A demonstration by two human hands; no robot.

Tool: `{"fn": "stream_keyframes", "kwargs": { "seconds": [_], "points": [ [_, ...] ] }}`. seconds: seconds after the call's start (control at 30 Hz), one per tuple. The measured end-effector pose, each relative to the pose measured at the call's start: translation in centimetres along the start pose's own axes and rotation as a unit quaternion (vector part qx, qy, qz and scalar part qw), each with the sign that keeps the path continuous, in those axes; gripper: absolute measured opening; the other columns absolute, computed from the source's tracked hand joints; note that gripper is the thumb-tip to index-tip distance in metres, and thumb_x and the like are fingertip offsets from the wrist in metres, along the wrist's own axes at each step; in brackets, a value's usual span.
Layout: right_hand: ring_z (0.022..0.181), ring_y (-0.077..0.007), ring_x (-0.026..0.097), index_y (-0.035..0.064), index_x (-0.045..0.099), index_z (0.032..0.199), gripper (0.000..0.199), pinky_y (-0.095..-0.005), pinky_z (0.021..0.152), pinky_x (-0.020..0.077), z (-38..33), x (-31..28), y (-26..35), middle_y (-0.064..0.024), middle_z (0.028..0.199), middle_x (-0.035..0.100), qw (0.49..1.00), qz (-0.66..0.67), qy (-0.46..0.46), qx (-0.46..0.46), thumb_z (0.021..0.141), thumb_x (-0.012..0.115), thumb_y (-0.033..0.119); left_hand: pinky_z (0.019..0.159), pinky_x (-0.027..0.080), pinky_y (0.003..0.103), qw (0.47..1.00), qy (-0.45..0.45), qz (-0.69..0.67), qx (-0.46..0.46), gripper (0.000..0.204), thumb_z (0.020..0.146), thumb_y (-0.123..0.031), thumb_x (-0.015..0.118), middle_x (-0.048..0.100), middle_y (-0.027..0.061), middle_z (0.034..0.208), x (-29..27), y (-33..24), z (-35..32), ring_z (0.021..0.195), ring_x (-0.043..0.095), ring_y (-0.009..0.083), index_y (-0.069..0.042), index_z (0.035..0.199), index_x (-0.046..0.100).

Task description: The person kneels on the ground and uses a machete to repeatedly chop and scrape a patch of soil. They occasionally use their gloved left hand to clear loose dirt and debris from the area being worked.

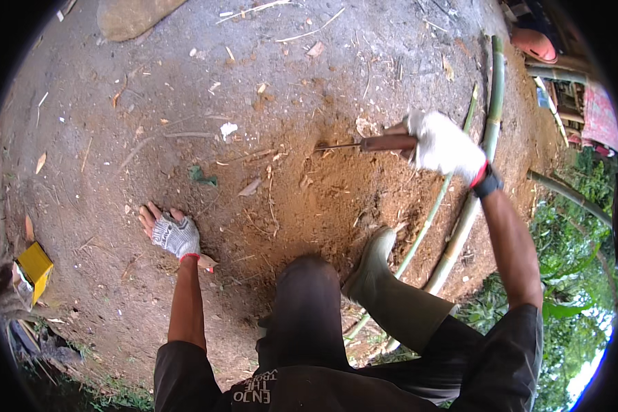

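Note:
My right hand point(448, 145), in a white knit glove with bare fingers, is wrapped round the brown wooden handle of a tool with a narrow metal blade point(386, 142). The blade points left, its tip at a small hollow in loosened brown soil point(316, 154); whether the tip is sunk in is hard to tell. Seen nearly edge-on, the blade does not show its full shape. My left hand point(174, 232), in a grey-white fingerless glove, lies palm down on the dirt with fingers spread and nothing held.
Beside my boot point(378, 257), a thick bamboo pole point(493, 110) and a thinner green one point(429, 220) lie on the right. A large stone point(130, 17) sits far left, a yellow box point(34, 266) at the left edge. Sticks, dry leaves and a green scrap point(202, 176) dot the ground.

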State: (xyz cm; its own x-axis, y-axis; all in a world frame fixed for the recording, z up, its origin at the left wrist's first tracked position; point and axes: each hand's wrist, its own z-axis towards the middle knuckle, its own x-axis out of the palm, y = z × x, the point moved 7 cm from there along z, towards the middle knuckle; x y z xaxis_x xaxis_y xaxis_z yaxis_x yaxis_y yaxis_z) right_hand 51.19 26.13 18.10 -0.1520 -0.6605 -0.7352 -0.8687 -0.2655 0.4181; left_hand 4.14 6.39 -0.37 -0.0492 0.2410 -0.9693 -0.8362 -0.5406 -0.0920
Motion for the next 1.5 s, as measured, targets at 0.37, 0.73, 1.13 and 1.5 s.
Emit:
{"fn": "stream_keyframes", "kwargs": {
  "seconds": [0.37,0.73,1.13,1.5],
  "points": [
    [0.059,-0.0180,0.060,0.0017,0.065,0.103,0.025,-0.0290,0.050,0.0493,-8.4,-0.6,3.9,-0.0136,0.082,0.068,0.991,0.054,0.030,0.119,0.079,0.060,0.007,0.115,0.016,0.051,1.000,0.022,-0.020,-0.010,0.062,0.091,-0.029,0.048,0.027,0.0157,0.154,-8.5,5.0,-1.5,0.144,0.020,0.0340,-0.006,0.146,0.034],
    [0.064,-0.0371,0.058,0.0023,0.060,0.066,0.017,-0.0454,0.056,0.0479,-32.3,2.9,26.5,-0.0176,0.064,0.056,0.970,-0.112,-0.173,0.126,0.057,0.072,0.010,0.116,0.013,0.050,0.999,0.026,-0.029,-0.011,0.063,0.091,-0.031,0.047,0.025,0.0141,0.155,-13.0,8.7,-2.2,0.145,0.019,0.0317,-0.007,0.147,0.033],
    [0.069,-0.0354,0.056,0.0003,0.065,0.104,0.041,-0.0442,0.063,0.0482,-19.3,1.9,21.7,-0.0140,0.072,0.058,0.974,-0.208,-0.090,0.021,0.065,0.065,0.012,0.116,0.013,0.050,0.999,0.028,-0.036,0.005,0.062,0.091,-0.030,0.047,0.025,0.0153,0.155,-5.8,6.5,-0.7,0.144,0.019,0.0334,-0.005,0.146,0.034],
    [0.054,-0.0148,0.060,-0.0001,0.064,0.104,0.028,-0.0267,0.047,0.0464,0.1,-3.4,-0.1,-0.0090,0.074,0.068,0.978,0.025,0.013,0.207,0.078,0.054,-0.001,0.116,0.013,0.051,0.998,0.031,-0.046,0.008,0.064,0.089,-0.029,0.049,0.023,0.0160,0.156,-3.4,6.1,2.9,0.144,0.018,0.0347,-0.006,0.147,0.032]
  ]
}}
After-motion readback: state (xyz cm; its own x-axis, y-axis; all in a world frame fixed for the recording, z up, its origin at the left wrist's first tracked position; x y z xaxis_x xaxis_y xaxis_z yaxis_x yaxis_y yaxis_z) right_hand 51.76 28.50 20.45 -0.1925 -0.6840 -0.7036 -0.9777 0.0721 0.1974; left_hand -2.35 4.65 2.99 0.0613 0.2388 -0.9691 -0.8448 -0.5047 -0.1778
